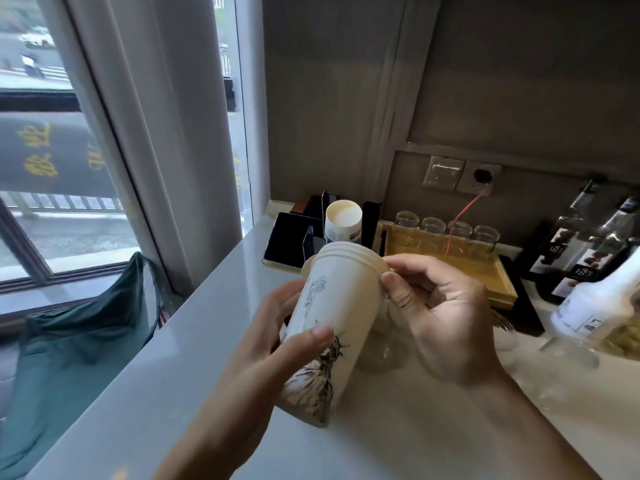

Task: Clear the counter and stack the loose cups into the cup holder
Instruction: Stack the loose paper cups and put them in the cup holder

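Over a glossy white counter [138, 393] beside the window [52, 168]
Left hand [277, 344] and right hand [440, 317] both grip a tilted printed paper cup stack [332, 306].

A stack of paper cups [329, 327] is being held tilted above the worktop [145, 393], between the left hand [277, 344] on its left and the right hand [440, 317] on its right. Behind the stack, at the back of the worktop, a cup holder [370, 220] is standing with another cup [343, 220] sitting in it. To the holder's right a tray [498, 275] is carrying a row of glasses [446, 230]. Right of the tray, bottles [575, 237] are standing against the wall. Below the right hand, clear glassware [381, 351] is resting on the worktop.
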